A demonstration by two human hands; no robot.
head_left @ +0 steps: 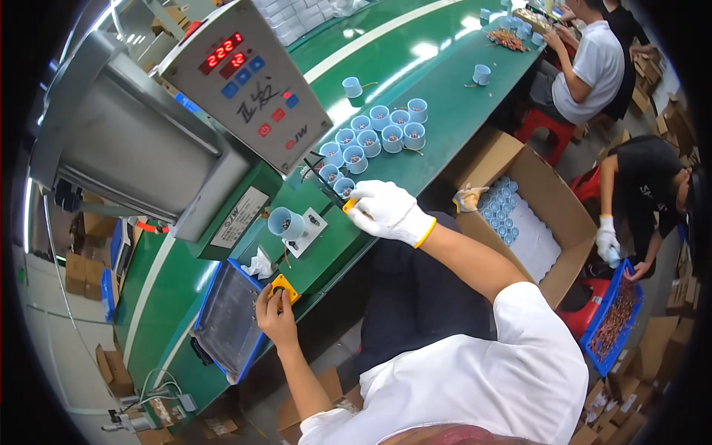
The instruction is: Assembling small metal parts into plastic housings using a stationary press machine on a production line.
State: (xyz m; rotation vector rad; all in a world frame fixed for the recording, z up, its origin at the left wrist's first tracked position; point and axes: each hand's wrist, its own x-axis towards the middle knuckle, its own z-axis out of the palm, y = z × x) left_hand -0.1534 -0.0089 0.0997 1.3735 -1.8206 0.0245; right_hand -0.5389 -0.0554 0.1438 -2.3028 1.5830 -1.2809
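A light-blue plastic cup (289, 225) stands between the bare left hand (276, 317), clasping a yellow button box (290, 289), and white-gloved right hand (391, 212), grip unclear.

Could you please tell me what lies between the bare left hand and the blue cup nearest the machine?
In the head view, a yellow button box, touched by the left hand, and a thin wire.

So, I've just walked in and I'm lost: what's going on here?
The person's bare left grip is on a yellow box with a black button. The gloved right grip is at another yellow piece, mostly hidden. One light-blue cup is at a white plate beside the grey machine; similar cups stand clustered along the green bench.
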